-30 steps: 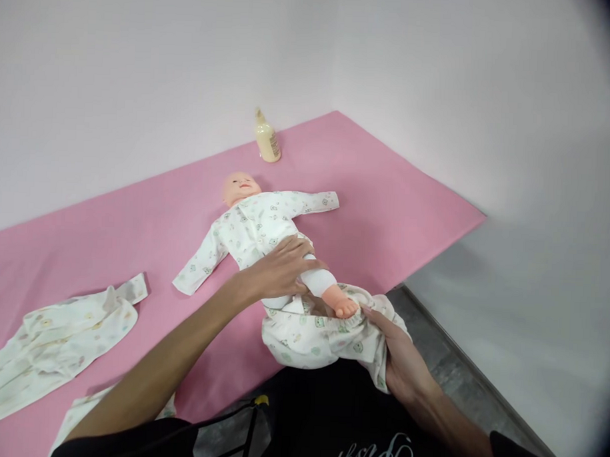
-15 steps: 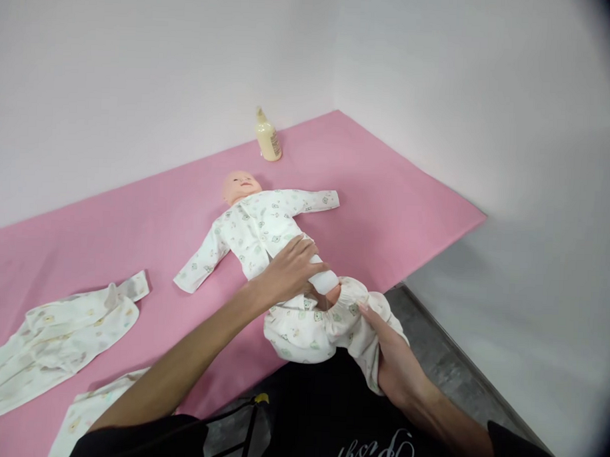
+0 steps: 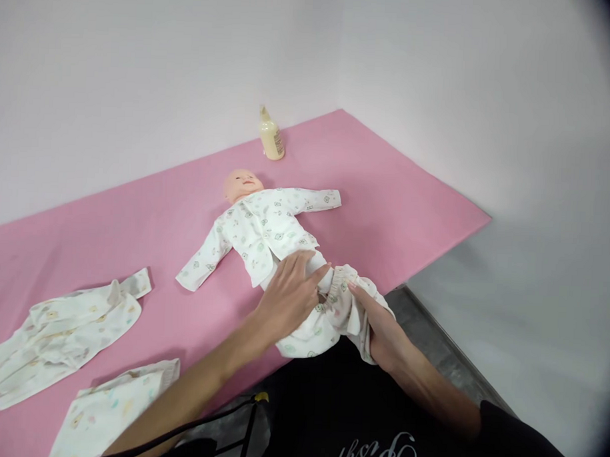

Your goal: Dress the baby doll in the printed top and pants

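Observation:
A baby doll (image 3: pixel 242 184) lies on its back, head toward the wall, in a white printed long-sleeved shirt (image 3: pixel 280 221). White printed pants (image 3: pixel 308 338) with a gathered waist cover its legs up to the hip area. My left hand (image 3: pixel 293 291) lies over the doll's lower body, fingers extended across the white diaper (image 3: pixel 326 269) and the pants' edge. At the waistband's right side, my right hand (image 3: pixel 379 318) grips the pants, thumb on top and the other fingers hidden beneath the cloth. The doll's legs are hidden inside the pants.
A cream pump bottle (image 3: pixel 273 141) stands behind the doll near the wall. To the left on the pink table (image 3: pixel 401 192) lie a printed baby shirt (image 3: pixel 71 330) and another folded printed garment (image 3: pixel 119 402). The table's front edge runs beneath the pants, close to my body.
My right hand has drawn the waistband up toward the diaper, covering the bare leg that showed before. My left hand has shifted slightly down and flattened over the doll's lower body.

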Tool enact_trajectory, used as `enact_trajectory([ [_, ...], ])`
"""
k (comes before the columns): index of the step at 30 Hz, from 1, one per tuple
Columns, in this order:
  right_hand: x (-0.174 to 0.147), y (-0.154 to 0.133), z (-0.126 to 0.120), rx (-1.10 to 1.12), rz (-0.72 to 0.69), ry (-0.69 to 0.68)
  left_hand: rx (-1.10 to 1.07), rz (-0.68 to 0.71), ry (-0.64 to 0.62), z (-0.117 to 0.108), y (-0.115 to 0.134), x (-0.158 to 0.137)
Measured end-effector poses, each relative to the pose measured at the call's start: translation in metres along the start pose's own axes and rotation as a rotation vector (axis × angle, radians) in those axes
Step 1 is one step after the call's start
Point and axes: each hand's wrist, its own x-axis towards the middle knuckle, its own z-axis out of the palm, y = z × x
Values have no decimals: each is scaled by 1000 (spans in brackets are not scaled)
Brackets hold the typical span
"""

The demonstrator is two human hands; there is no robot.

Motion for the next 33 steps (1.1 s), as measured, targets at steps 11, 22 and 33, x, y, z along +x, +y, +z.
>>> enact_trajectory([
  [11,-6,2,4,-54,-57,-48,-859,-509,-205,0,50,-15],
  [22,-4,8,0,11,-17,-14,-997,-483,-199,8,52,-11],
  [33,-9,4,2,-66,-14,-92,-1024,-492,-150,-6,59,-10],
])
